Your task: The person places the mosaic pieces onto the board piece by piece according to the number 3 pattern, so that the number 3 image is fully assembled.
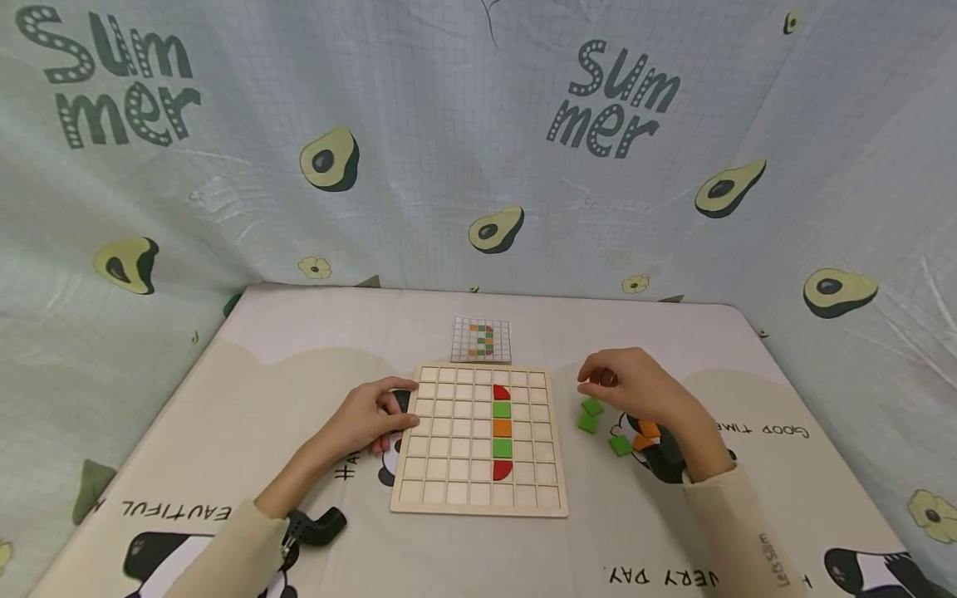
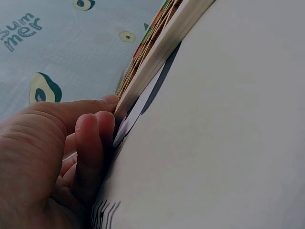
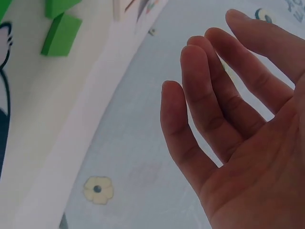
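Note:
A wooden grid board (image 1: 478, 512) lies on the table with one column of pieces in it. From top to bottom they are a red rounded piece (image 1: 501, 393), a green square (image 1: 502, 409), an orange square (image 1: 502, 428), another green square (image 1: 502, 448) and a red rounded piece (image 1: 502, 471). My left hand (image 1: 371, 415) touches the board's left edge with thumb and index fingertip set apart; its other fingers curl beneath. Over the right side hovers my right hand (image 1: 635, 384), fingers loosely bent and holding nothing. Beside it lie loose green tiles (image 1: 587, 423).
Beyond the board lies a printed pattern card (image 1: 481, 336) with a coloured grid design. Loose orange pieces (image 1: 645, 435) lie partly hidden under the right wrist. A printed tablecloth (image 1: 314, 332) covers the table, and a patterned curtain (image 1: 419, 208) hangs behind it.

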A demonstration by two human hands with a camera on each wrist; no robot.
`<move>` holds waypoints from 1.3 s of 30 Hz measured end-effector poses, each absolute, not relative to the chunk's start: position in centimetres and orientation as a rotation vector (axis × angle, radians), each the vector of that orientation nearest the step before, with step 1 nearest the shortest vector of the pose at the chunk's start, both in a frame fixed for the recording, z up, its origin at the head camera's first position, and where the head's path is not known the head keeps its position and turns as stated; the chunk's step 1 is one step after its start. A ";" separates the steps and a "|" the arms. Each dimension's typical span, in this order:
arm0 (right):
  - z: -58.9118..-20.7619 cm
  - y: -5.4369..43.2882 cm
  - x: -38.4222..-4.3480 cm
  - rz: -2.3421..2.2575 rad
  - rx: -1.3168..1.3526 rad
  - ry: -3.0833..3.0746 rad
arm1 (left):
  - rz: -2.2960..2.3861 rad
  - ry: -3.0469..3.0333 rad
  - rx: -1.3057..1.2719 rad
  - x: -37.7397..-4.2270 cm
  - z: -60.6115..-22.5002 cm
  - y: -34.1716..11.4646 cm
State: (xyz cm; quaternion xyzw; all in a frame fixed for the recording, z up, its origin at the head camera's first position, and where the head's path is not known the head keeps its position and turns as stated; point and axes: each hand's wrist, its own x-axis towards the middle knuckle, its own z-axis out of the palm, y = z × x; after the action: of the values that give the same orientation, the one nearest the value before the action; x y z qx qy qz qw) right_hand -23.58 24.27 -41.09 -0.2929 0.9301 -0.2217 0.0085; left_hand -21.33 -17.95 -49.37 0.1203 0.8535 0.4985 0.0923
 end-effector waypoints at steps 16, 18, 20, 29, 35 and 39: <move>-43.0 27.7 -25.5 -0.678 -0.758 2.863 | 1.506 2.518 0.348 -21.2 -49.4 -17.9; -43.3 27.9 -25.6 -0.687 -0.757 2.843 | 1.505 2.521 0.348 -21.2 -49.4 -17.9; -43.7 28.0 -25.8 -0.710 -0.747 2.817 | 1.505 2.523 0.348 -21.2 -49.4 -18.0; -45.2 27.9 -26.3 -0.868 -0.799 2.690 | 1.496 2.538 0.359 -21.3 -49.6 -18.0; -46.2 27.4 -26.6 -0.862 -0.868 2.656 | 1.481 2.547 0.350 -21.4 -49.7 -18.1; -46.2 27.2 -26.6 -0.863 -0.882 2.652 | 1.484 2.544 0.349 -21.4 -49.7 -18.1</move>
State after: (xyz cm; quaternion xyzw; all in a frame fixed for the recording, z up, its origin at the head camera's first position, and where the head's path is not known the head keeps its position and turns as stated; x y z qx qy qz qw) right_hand -26.63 27.24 -46.17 -0.2998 0.9014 -0.2932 0.1081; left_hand -21.38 -18.09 -49.68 0.1171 0.8545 0.4984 0.0880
